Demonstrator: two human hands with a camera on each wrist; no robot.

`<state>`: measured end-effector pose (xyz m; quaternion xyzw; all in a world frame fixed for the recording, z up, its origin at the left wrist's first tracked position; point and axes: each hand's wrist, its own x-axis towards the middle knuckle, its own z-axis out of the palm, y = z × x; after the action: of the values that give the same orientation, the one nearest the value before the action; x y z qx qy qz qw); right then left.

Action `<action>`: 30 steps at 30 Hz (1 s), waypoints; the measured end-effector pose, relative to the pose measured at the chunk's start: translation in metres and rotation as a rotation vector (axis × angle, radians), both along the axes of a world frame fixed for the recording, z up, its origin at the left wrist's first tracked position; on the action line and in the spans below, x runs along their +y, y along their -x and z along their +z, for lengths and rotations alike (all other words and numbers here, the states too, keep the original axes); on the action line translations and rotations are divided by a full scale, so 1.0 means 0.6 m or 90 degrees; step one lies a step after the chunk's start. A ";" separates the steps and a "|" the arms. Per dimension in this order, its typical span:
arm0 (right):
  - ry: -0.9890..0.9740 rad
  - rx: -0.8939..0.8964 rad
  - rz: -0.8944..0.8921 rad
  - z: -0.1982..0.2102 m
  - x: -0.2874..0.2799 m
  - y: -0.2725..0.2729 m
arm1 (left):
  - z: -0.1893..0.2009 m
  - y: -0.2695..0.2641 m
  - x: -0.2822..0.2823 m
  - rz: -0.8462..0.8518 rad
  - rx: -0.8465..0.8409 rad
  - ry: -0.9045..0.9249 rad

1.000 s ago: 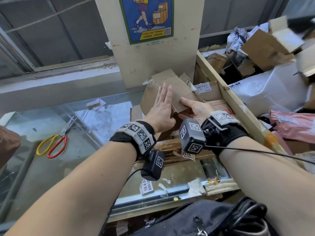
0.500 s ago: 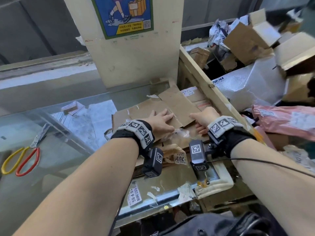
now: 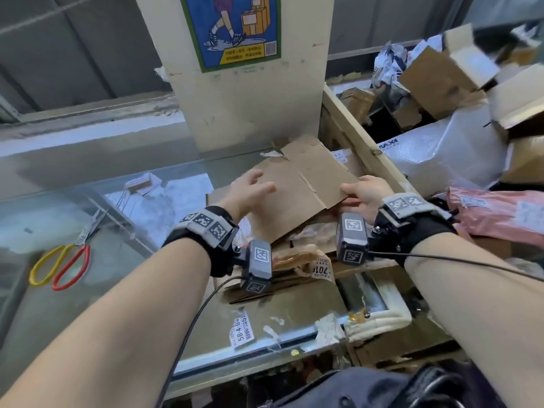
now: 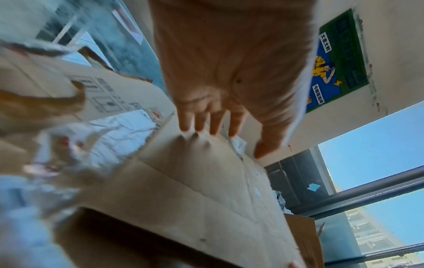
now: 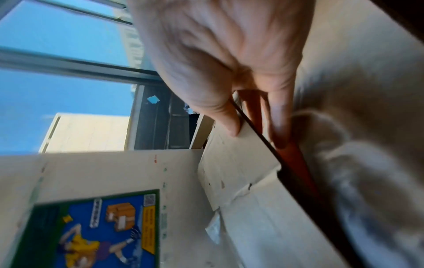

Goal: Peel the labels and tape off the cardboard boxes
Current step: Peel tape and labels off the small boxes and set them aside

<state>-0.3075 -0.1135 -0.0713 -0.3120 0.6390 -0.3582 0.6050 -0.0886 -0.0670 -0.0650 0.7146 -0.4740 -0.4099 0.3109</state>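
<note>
Here, a flattened cardboard box (image 3: 297, 195), plain brown with fold creases and a notched near edge, lies on top of a heap of other flattened cartons. The right hand (image 3: 368, 194) pinches its right edge: thumb (image 5: 229, 125) on the top face, the other fingers tucked beneath the sheet. The left hand (image 3: 250, 192) is over the left part of the box, fingers (image 4: 201, 117) straight and slightly spread, tips just at the board; real contact cannot be told through the blur.

Under the left wrist, crumpled clear tape (image 4: 75, 145) and a printed carton (image 4: 103, 98) lie just left of the fingers. Nearer the body than both hands, a torn label (image 3: 322, 267) hangs off a tape wad, and another label (image 3: 243, 328) sticks to the glass counter (image 3: 88, 231). Scissors (image 3: 63, 262) with yellow and red handles lie far left of the left hand, well apart.

Beyond the fingertips stands a cream board with a poster (image 3: 232, 28). Right of the right hand, a wooden rail (image 3: 362, 142) borders a pile of cartons, a white plastic bag (image 3: 441, 151) and a pink mailer (image 3: 500, 213). Windows show blue sky.
</note>
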 end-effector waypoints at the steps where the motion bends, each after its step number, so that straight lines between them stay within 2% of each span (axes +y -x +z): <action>1: 0.008 -0.016 -0.009 0.005 -0.004 -0.002 | -0.003 -0.011 0.005 0.051 -0.043 0.010; 3: 0.027 -0.031 -0.003 0.019 0.001 -0.012 | -0.011 -0.035 0.021 0.128 -0.066 -0.008; 5: 0.061 -0.102 -0.012 0.032 0.012 -0.024 | -0.016 -0.055 0.037 0.179 0.031 -0.040; 7: 0.084 -0.162 -0.011 0.039 0.020 -0.031 | -0.018 -0.058 0.052 0.219 0.175 -0.078; 10: 0.078 -0.166 0.032 0.041 0.024 -0.035 | -0.020 -0.050 0.076 0.227 0.308 -0.131; 12: 0.076 -0.065 0.063 0.046 0.020 -0.041 | -0.027 -0.046 0.085 0.230 0.294 -0.106; 14: 0.119 0.153 0.102 0.054 0.020 -0.046 | -0.040 -0.049 0.084 0.231 0.168 -0.048; 16: 0.169 0.243 0.127 0.056 0.022 -0.053 | -0.038 -0.055 0.089 0.225 0.049 -0.015; 18: 0.239 0.309 0.199 0.056 0.026 -0.059 | -0.037 -0.064 0.091 0.230 -0.039 -0.025; 22: 0.385 0.624 0.424 0.036 0.045 -0.069 | -0.040 -0.081 0.098 0.241 -0.151 -0.120; 23: 0.405 0.671 0.469 0.032 0.055 -0.072 | -0.041 -0.082 0.099 0.245 -0.147 -0.142; 26: 0.418 0.770 0.617 0.008 0.075 -0.081 | -0.053 -0.084 0.098 0.264 -0.030 -0.168; 30: 0.267 0.772 0.703 -0.020 0.078 -0.079 | -0.067 -0.093 0.096 0.290 0.033 -0.183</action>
<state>-0.2602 -0.0667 -0.0836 -0.8233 0.5290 0.1073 0.1753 -0.0331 -0.0093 -0.1052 0.8287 -0.2299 -0.4108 0.3029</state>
